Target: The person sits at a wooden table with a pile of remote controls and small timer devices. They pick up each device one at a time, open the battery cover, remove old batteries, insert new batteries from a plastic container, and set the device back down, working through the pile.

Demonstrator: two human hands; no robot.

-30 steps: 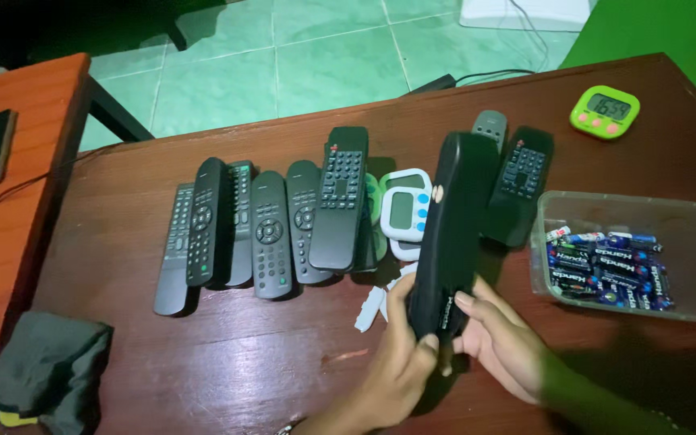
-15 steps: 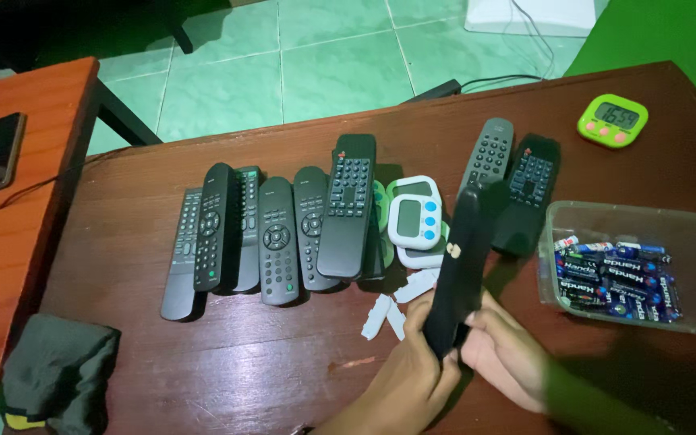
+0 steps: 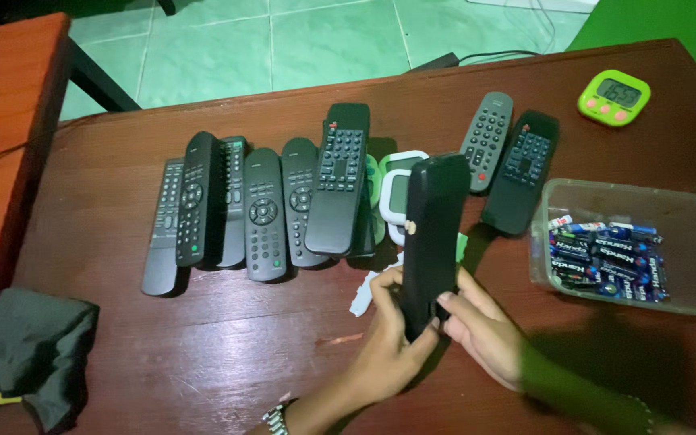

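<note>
Both my hands hold one long black remote (image 3: 432,234) upright over the dark wooden table (image 3: 203,346), its plain back facing me. My left hand (image 3: 392,342) grips its lower end from the left, thumb on the edge. My right hand (image 3: 485,326) pinches the same end from the right. Behind the remote lie a white timer-like device (image 3: 395,197) and torn white paper bits (image 3: 364,292).
Several black and grey remotes (image 3: 263,209) lie in a row at the left, two more remotes (image 3: 509,161) at the right. A clear plastic tub (image 3: 690,217) holds several batteries (image 3: 606,258). A green timer (image 3: 614,97), a dark cloth (image 3: 30,346) and an orange side table (image 3: 2,161) are nearby.
The held remote has turned from edge-on to showing its broad back, and both hands have shifted slightly along its lower end.
</note>
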